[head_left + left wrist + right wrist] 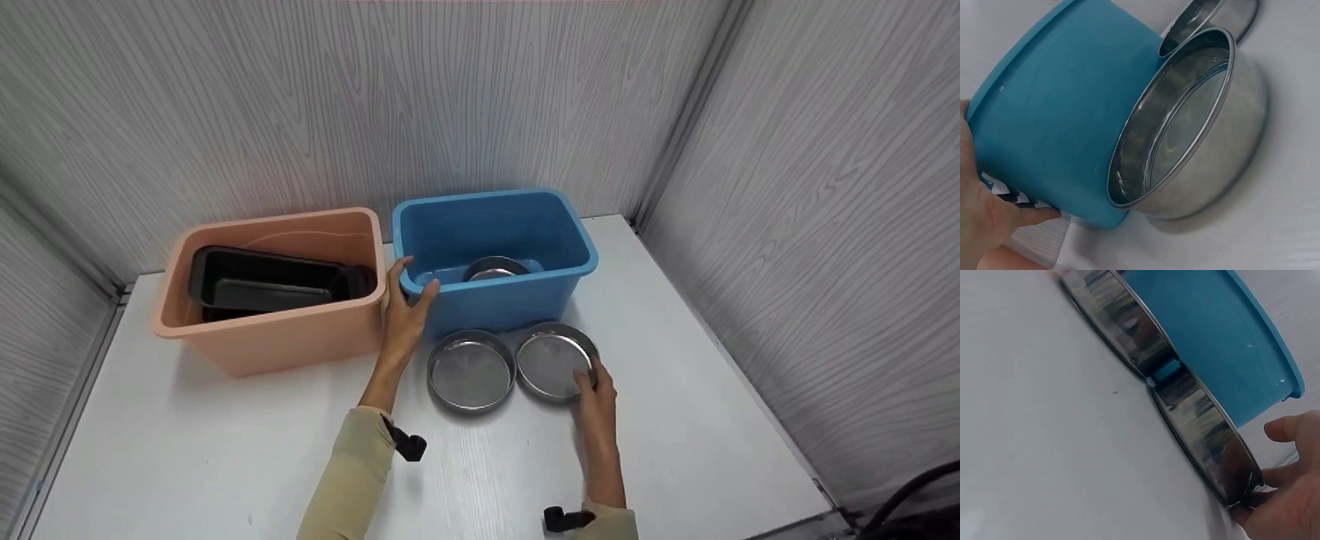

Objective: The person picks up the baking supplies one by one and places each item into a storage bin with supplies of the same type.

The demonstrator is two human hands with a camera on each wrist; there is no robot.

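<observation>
The blue bin (491,255) is gripped at its near-left corner by the left hand (405,311), thumb over the rim. The right pan (555,361), at 6 o'clock of the bin, is pinched at its near edge by the right hand (596,397). The left pan (471,369) is touching it. A bowl (493,268) inside the bin is partly hidden.

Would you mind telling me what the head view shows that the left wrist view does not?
Only the head view shows the peach bin with black trays inside, a steel pan in the blue bin, and the right hand gripping the right pan. Only the left wrist view shows the left pan's inner wall close up. Both show the blue bin, the left hand on its corner, and the left pan.
</observation>
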